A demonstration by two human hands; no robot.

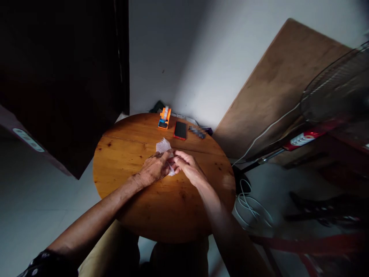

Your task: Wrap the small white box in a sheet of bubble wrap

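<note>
A crinkled, whitish piece of plastic wrap (pixel 163 145), which looks like bubble wrap, is between my hands over the middle of the round wooden table (pixel 123 154). My left hand (pixel 155 167) lies over its near side, fingers closed on it. From the right, my right hand (pixel 187 164) meets the left fingertips, its bent fingers pinching the wrap's edge. Whether something is wrapped inside cannot be made out. Beyond the hands stand an orange and blue tape dispenser (pixel 164 117) and a dark-screened phone (pixel 180 130) with a red edge.
Right of the phone lies a dark, partly blurred-out object (pixel 197 132). A white wall (pixel 173 57) and a leaning wooden board (pixel 276 77) border the table's far side. At right are a standing fan (pixel 337 84) and a coiled white cable (pixel 250 206) on the floor.
</note>
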